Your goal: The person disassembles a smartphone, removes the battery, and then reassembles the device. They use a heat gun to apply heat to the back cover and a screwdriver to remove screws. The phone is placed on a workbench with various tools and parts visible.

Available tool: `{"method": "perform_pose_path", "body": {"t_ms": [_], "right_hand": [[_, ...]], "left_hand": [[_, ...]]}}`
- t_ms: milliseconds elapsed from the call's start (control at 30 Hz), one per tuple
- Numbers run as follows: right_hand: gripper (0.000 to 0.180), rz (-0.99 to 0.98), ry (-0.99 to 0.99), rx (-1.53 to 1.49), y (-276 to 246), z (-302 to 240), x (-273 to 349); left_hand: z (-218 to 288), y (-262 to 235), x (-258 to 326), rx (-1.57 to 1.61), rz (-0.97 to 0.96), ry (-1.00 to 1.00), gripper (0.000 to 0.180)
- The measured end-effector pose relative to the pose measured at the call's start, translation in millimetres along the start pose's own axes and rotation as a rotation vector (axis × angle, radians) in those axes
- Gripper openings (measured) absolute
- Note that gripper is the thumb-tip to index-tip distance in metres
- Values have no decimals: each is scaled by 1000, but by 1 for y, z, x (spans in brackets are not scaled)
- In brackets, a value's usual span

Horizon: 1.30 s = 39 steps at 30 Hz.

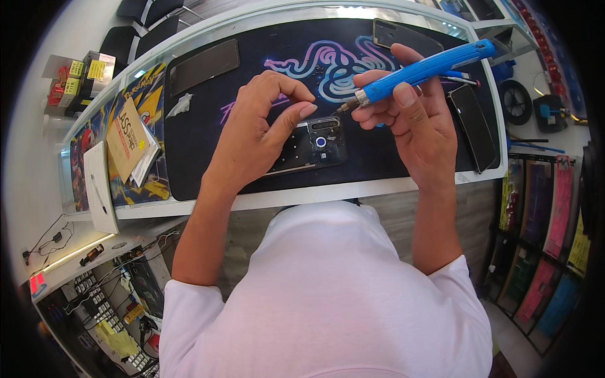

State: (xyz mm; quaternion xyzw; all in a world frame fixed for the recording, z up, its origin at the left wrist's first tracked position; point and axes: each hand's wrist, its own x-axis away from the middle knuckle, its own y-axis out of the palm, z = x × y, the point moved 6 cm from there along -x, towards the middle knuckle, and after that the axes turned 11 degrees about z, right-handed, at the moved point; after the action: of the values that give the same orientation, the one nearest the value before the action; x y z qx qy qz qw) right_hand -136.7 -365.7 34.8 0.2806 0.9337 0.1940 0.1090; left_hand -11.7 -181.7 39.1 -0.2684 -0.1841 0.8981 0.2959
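Note:
A blue electric screwdriver (pixel 428 70) lies across the fingers of my right hand (pixel 419 120), held by the thumb and fingers. Its thin metal bit angles down to the left, close to the top of a dark smartphone (pixel 331 151). The phone lies on the black mat with its camera module and inner parts showing. Over the phone's left part hovers my left hand (pixel 255 129), thumb and forefinger brought together in a pinch near the bit. Whatever sits between those fingertips, if anything, is too small to make out.
The black desk mat (pixel 208 151) bears a dark phone panel (pixel 205 66) at far left, a phone case (pixel 406 36) at the back and another phone (pixel 472 129) at right. Booklets (pixel 129 142) and a notebook with a pen (pixel 99 189) lie left. Hanging packages (pixel 554 214) fill a rack at right.

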Motion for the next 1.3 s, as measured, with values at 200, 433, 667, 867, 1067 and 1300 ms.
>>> {"method": "perform_pose_path", "body": {"t_ms": [200, 433, 667, 867, 1067, 1300], "right_hand": [[39, -60, -159, 141, 20, -18, -2], [39, -81, -230, 66, 31, -22, 4], [38, -58, -240, 74, 32, -19, 11], [37, -36, -221, 163, 25, -19, 14], [37, -6, -234, 536, 20, -12, 9], [36, -55, -169, 822, 16, -3, 1]], "left_hand": [[-8, 9, 20, 504, 86, -336, 21], [-6, 12, 30, 743, 122, -403, 25], [-7, 17, 33, 746, 127, -415, 26], [-10, 26, 33, 593, 101, -397, 22], [-8, 27, 12, 69, -13, -8, 19], [-11, 40, 12, -115, -140, 73, 21]]}}
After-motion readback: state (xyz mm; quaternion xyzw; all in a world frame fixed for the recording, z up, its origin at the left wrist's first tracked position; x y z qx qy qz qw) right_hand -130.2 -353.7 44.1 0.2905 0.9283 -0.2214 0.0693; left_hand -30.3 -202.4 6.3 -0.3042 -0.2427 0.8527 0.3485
